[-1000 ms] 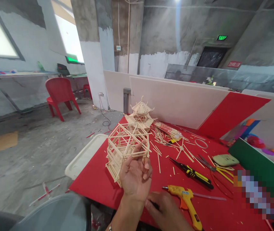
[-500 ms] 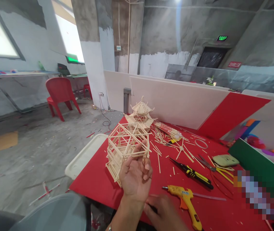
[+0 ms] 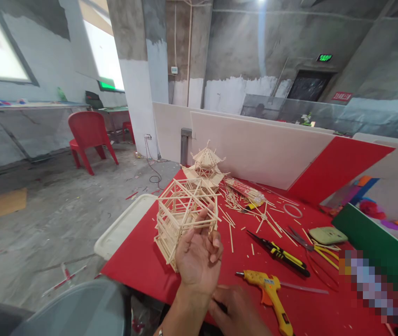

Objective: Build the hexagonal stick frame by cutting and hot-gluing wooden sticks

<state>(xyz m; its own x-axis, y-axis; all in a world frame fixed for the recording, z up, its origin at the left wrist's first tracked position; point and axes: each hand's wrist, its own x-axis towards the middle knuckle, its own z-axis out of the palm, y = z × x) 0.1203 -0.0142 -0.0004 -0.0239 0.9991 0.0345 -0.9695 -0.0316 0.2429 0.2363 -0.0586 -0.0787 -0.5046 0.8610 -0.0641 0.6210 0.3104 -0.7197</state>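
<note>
Standing on the red table [image 3: 139, 261], the stick frame [image 3: 180, 226] partly hides the stick pagoda [image 3: 207, 158], with a clear bag [image 3: 247, 190] of sticks, pliers [image 3: 279, 254] and glue gun [image 3: 268, 287] rightward, the left hand [image 3: 199, 256] half-curled against it, the right hand [image 3: 235, 305] blurred, neither's grip discernible.

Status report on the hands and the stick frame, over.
Left hand palm up at stick frame's right side. Right hand low by table's near edge, grip unclear. Stick pagoda behind frame; glue gun beside right hand.
</note>
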